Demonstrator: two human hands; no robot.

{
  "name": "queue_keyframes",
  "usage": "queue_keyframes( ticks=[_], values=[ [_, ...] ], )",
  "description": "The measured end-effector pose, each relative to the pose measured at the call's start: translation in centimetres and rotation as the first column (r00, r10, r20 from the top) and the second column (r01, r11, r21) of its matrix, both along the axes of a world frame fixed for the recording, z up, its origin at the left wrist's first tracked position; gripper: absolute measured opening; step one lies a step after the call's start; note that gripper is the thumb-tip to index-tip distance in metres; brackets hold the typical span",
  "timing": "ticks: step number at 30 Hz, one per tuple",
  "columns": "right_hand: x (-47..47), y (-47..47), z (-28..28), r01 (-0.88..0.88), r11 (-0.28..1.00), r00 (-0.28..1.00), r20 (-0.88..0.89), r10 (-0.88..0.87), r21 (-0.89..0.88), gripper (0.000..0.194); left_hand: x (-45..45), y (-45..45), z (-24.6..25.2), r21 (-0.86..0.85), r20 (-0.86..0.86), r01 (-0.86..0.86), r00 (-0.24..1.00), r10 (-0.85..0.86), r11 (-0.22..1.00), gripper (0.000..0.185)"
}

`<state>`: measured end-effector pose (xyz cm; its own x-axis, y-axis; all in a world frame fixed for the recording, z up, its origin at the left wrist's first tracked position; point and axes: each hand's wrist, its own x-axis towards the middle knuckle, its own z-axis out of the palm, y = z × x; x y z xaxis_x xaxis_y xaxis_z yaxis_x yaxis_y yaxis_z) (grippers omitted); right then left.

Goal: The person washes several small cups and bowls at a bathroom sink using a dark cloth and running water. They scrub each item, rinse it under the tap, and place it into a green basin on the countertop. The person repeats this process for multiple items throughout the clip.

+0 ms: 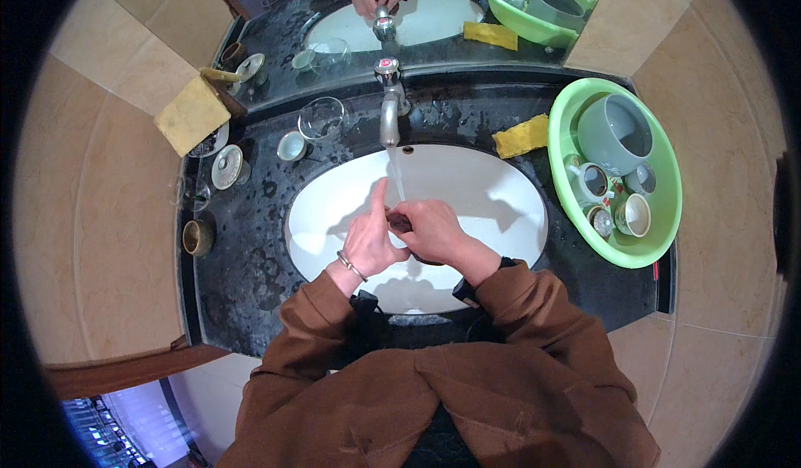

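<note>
Water runs from the metal faucet (389, 121) into the white oval sink (513, 218). Over the basin, my left hand (370, 236) and my right hand (435, 230) come together around a small dark brown object (399, 221), under the stream. Its kind is hard to tell, since my fingers cover most of it. The index finger of my left hand points up towards the faucet, and its thumb reaches below the object. My right hand's fingers are curled over the object from the right. Beneath my right hand shows a dark curved edge, mostly hidden.
Right: a green plastic basin (668, 218) with a grey pot (607, 136) and several cups; a yellow cloth (522, 136) beside it. Left: a glass bowl (322, 119), a small pale cup (291, 146), a lidded cup (228, 167), a brown cup (198, 238) and a yellow sponge (193, 116). A mirror stands behind.
</note>
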<state>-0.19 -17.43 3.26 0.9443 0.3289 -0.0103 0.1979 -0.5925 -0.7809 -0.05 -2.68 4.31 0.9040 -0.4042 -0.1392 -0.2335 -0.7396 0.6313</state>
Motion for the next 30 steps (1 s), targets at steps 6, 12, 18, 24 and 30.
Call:
queue_keyframes(
  ticks=[6, 12, 18, 24, 30],
  values=[
    [0.1, 0.3, -0.5, 0.084, 0.991, 0.996, -0.011, -0.083, 0.109, 0.024, -0.3, 0.5, 0.0, 0.005, 0.103, 0.007, 0.995, -0.008, 1.0, 0.109],
    [0.6, -1.1, -1.5, 0.015, 0.919, 0.983, -0.176, 0.059, 0.393, 0.028, -0.4, 1.2, 0.1, -0.037, 0.093, 0.044, 0.995, -0.04, 0.998, 0.103],
    [0.9, -0.8, -2.0, 0.126, 0.929, 0.963, -0.269, -0.03, 0.349, 0.026, -0.7, 0.4, 0.1, 0.067, 0.215, 0.046, 0.975, -0.06, 0.997, 0.102],
    [1.4, -2.4, -3.6, 0.375, 0.802, 0.899, -0.392, -0.194, 0.464, 0.031, 0.9, 1.5, -1.8, -0.361, -0.237, -0.124, 0.971, 0.038, 0.924, 0.081],
    [1.3, -4.2, -3.7, 0.361, 0.897, 0.913, -0.29, -0.285, 0.256, 0.034, 4.1, 0.8, -5.4, -0.462, -0.884, -0.834, 0.461, -0.078, 0.302, 0.061]
  ],
)
